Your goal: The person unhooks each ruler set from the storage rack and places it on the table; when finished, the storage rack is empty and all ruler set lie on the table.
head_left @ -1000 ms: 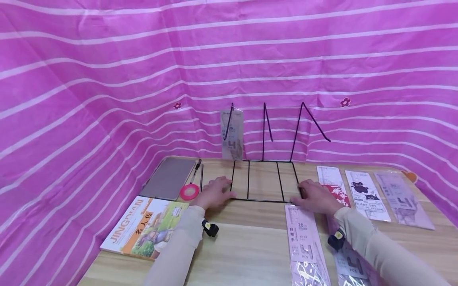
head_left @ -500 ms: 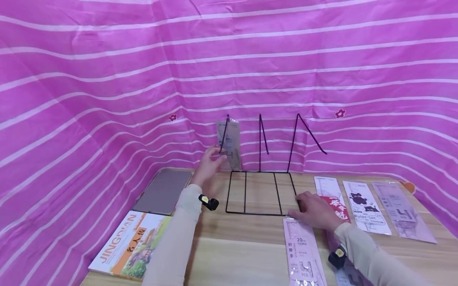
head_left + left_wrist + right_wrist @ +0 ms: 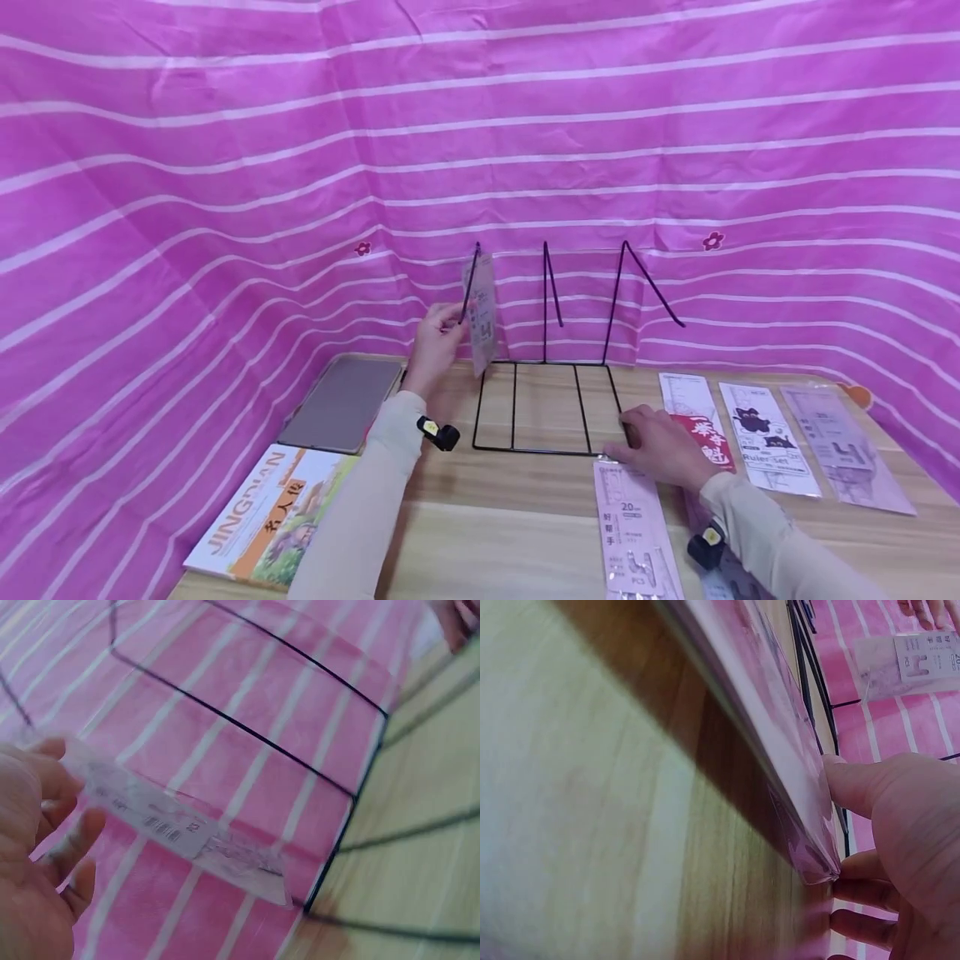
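A black wire rack (image 3: 546,317) with upright hooks stands on the table. From its left hook hangs a clear-packaged ruler set (image 3: 483,325), turned nearly edge-on in the head view. My left hand (image 3: 437,346) is at the package's left edge, fingers loosely bent and touching it; the left wrist view shows its barcode label (image 3: 169,826). My right hand (image 3: 663,446) grips the right front corner of the rack's base, thumb and fingers on either side of the rod. Just in front of that hand lies another ruler set (image 3: 636,529).
More ruler packages lie at the right, including a cat-print one (image 3: 768,442), a purple one (image 3: 847,450) and one with a red label (image 3: 705,442). At the left are a book (image 3: 262,517) and a grey tablet-like slab (image 3: 341,404). Pink striped cloth (image 3: 480,167) surrounds the table.
My left hand has left the rack base and risen to the hanging ruler set. The package has swung from facing forward to nearly edge-on. My right hand stays at the rack corner.
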